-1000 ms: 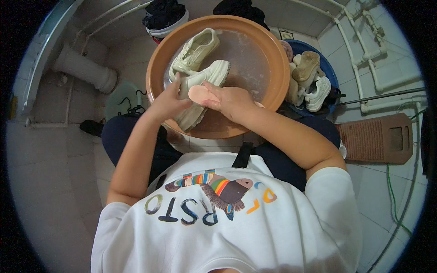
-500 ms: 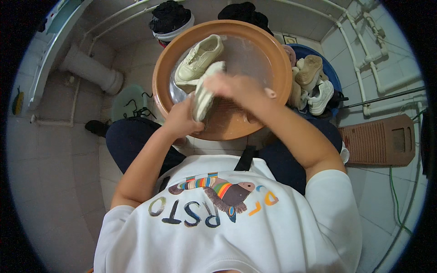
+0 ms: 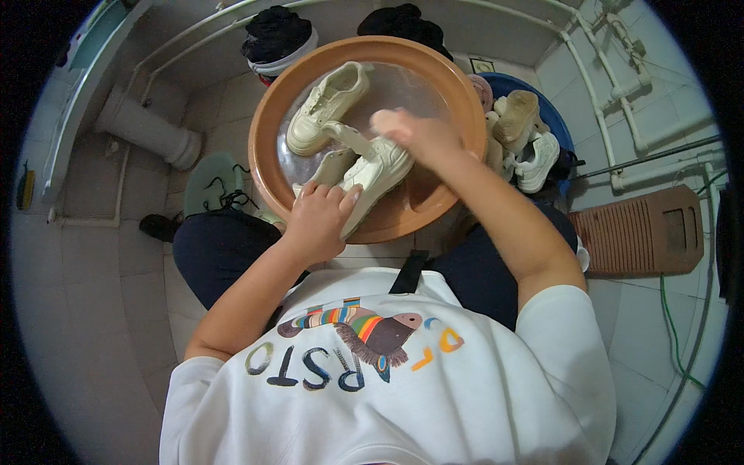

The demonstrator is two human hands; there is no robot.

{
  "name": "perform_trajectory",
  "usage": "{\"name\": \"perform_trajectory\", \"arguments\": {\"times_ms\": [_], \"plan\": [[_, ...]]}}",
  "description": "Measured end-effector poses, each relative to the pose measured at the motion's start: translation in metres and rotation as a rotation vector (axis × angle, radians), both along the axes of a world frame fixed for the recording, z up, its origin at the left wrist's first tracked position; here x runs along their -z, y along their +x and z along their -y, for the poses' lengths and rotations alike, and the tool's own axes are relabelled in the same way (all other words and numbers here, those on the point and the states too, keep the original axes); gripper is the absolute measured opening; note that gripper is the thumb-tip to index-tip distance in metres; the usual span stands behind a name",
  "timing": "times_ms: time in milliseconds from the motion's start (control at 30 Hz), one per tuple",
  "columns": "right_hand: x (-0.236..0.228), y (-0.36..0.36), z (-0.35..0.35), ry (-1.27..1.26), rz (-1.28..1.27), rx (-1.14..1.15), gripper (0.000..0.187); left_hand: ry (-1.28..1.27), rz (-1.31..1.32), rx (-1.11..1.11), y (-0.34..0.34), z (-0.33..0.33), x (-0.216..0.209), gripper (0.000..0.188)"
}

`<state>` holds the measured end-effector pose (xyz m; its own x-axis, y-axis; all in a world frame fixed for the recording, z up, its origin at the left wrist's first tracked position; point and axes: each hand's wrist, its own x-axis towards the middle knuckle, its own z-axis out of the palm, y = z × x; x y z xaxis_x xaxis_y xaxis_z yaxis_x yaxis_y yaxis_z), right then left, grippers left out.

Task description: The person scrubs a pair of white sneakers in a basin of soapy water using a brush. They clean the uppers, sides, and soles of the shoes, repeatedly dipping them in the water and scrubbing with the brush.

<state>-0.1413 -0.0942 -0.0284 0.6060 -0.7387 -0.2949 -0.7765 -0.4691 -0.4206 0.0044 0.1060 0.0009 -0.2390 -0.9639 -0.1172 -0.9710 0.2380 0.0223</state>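
My left hand [image 3: 319, 221] is closed around the heel end of a cream lace-up shoe [image 3: 383, 166], tilted over the near part of a round orange-brown basin [image 3: 264, 143]. The shoe's toe points away and to the right, and its tongue stands up. Just beyond the toe is my right hand [image 3: 418, 136], fingers curled and slightly blurred. Whatever those fingers may hold is hidden. A second cream shoe [image 3: 325, 108] rests at the basin's far left, in cloudy water.
A blue tub [image 3: 562, 128] with several shoes stands right of the basin. Nearby lies a brown washboard [image 3: 639, 232]. On the left is a pale green basin [image 3: 203, 174] with dark laces. A white bucket [image 3: 298, 52] heaped with black cloth stands behind, near wall pipes [image 3: 597, 93].
The held shoe has turned from on edge to showing its upper and opening. My left hand has shifted its grip to the heel. My right hand has moved slightly right, toward the toe.
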Motion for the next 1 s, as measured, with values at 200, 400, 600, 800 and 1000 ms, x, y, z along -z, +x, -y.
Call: {"name": "perform_trajectory", "arguments": {"times_ms": [200,400,600,800,1000], "plan": [[-0.019,0.003,-0.016,0.077,0.203,-0.189,0.060,0.021,-0.066,-0.086,0.008,-0.002,-0.006,0.085],[-0.038,-0.010,-0.026,0.131,0.275,-0.076,0.067,-0.063,-0.220,-0.163,0.022,0.004,0.003,0.083],[-0.012,-0.004,-0.014,0.159,0.388,0.075,0.068,-0.118,-0.415,-0.242,0.035,0.002,0.011,0.085],[-0.016,0.009,-0.053,0.235,0.172,-0.198,0.081,-0.089,-0.413,-0.241,0.036,0.001,0.013,0.085],[0.006,-0.001,0.008,0.136,0.283,0.151,0.072,-0.156,-0.313,-0.133,0.022,0.005,0.010,0.080]]}}
